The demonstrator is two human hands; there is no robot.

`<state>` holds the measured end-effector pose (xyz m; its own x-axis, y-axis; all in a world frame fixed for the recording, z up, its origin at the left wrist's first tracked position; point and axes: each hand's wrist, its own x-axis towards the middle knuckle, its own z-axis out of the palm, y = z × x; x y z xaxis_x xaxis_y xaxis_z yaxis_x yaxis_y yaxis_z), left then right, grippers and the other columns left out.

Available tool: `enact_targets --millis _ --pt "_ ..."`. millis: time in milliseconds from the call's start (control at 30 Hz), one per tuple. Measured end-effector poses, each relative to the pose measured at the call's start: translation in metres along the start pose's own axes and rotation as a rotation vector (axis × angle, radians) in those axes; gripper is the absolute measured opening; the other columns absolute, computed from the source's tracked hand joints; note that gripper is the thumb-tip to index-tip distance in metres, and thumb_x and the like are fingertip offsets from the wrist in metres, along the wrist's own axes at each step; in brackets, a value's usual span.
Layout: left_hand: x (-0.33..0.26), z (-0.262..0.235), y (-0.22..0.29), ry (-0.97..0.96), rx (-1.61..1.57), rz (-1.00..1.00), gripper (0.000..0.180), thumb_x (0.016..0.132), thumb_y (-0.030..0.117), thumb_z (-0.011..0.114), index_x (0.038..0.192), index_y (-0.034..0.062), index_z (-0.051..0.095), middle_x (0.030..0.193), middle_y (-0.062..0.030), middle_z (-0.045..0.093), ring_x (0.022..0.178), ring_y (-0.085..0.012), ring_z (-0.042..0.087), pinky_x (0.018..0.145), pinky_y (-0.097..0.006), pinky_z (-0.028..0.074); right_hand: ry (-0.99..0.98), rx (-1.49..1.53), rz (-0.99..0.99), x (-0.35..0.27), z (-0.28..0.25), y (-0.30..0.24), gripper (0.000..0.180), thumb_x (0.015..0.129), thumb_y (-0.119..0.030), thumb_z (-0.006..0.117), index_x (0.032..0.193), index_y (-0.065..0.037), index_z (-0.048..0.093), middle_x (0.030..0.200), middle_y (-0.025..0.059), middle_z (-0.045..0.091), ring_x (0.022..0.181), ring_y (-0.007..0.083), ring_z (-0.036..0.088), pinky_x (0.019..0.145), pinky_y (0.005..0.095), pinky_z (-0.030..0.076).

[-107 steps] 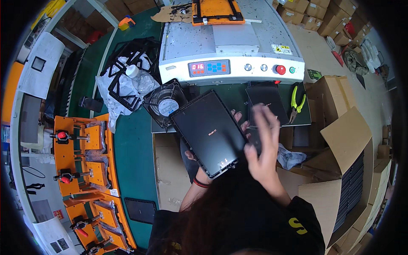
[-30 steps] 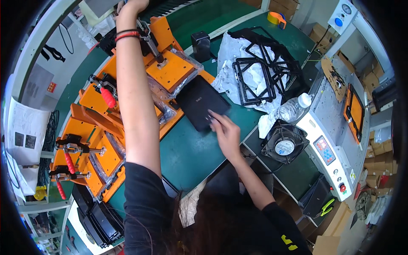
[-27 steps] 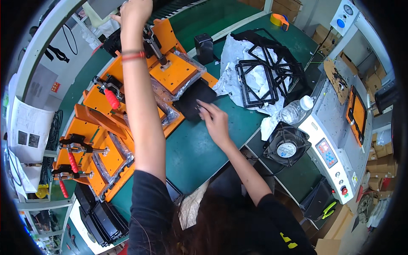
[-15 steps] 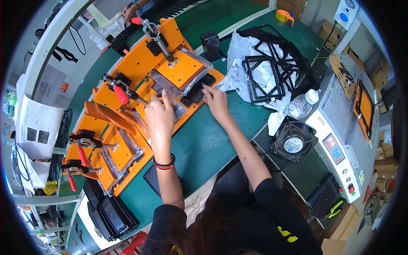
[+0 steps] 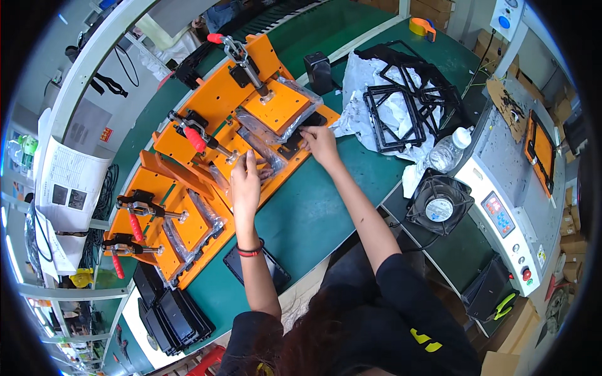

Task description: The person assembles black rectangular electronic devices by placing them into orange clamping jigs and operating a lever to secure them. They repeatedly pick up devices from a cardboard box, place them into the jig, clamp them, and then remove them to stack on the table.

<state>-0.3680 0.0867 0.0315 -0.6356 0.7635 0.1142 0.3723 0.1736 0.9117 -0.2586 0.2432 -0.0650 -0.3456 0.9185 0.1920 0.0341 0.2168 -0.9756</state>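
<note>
An orange clamping fixture [image 5: 216,88] stands on the green bench, its toggle clamps red-handled. One clamp presses an orange square plate [image 5: 276,105] over a frame edged with clear plastic film [image 5: 293,133]. At the right end of that station, my right hand [image 5: 321,145] has its fingers closed at the edge of a flat black part [image 5: 311,124], partly hidden under the film. My left hand [image 5: 246,182] is over the front of the fixture with fingers stretched out, beside crumpled film [image 5: 269,164] and a clamp tip; whether it touches the film is unclear.
Black frames [image 5: 394,119] lie on white wrapping to the right, near a clear bottle [image 5: 450,150] and a fan [image 5: 438,207]. A white-fronted machine [image 5: 495,219] borders the right side. Black panels [image 5: 179,319] are stacked at lower left; a dark panel [image 5: 266,266] lies below my left forearm.
The whole view has shifted slightly, moving the scene right. My left hand has drawn back a little from the film, and its fingers have straightened. My right hand stays at the black part.
</note>
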Motion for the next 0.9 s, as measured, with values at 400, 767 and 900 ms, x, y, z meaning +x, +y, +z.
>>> enact_targets --millis 400,767,900 --pt "0.022 0.011 -0.002 -0.112 -0.299 -0.209 0.051 0.099 0.040 0.037 0.103 -0.0084 0.050 0.087 -0.0165 0.061 0.069 -0.0235 0.066 0.061 -0.028 0.054 0.006 -0.125 -0.169 0.000 -0.030 -0.019 0.020 0.084 -0.016 0.060 0.098 -0.004 0.069 0.075 0.0140 0.067 0.067 0.0261 0.064 0.065 0.0358 0.050" --pt "0.051 0.014 -0.008 -0.105 -0.463 -0.220 0.038 0.095 0.035 0.049 0.104 -0.0020 0.051 0.093 -0.0100 0.058 0.081 -0.0190 0.061 0.067 -0.027 0.047 -0.151 -1.026 -0.328 0.027 -0.011 0.003 0.039 0.084 -0.010 0.050 0.122 -0.011 0.059 0.126 0.0074 0.057 0.135 0.0339 0.029 0.107 0.0620 0.007" --pt "0.061 0.018 -0.009 -0.090 -0.451 -0.236 0.036 0.094 0.034 0.052 0.102 -0.0001 0.051 0.087 -0.0077 0.056 0.077 -0.0173 0.059 0.064 -0.026 0.047 -0.017 -0.993 -0.369 0.027 -0.009 0.008 0.042 0.081 -0.005 0.050 0.122 -0.011 0.059 0.126 0.0069 0.057 0.133 0.0311 0.034 0.106 0.0610 0.011"
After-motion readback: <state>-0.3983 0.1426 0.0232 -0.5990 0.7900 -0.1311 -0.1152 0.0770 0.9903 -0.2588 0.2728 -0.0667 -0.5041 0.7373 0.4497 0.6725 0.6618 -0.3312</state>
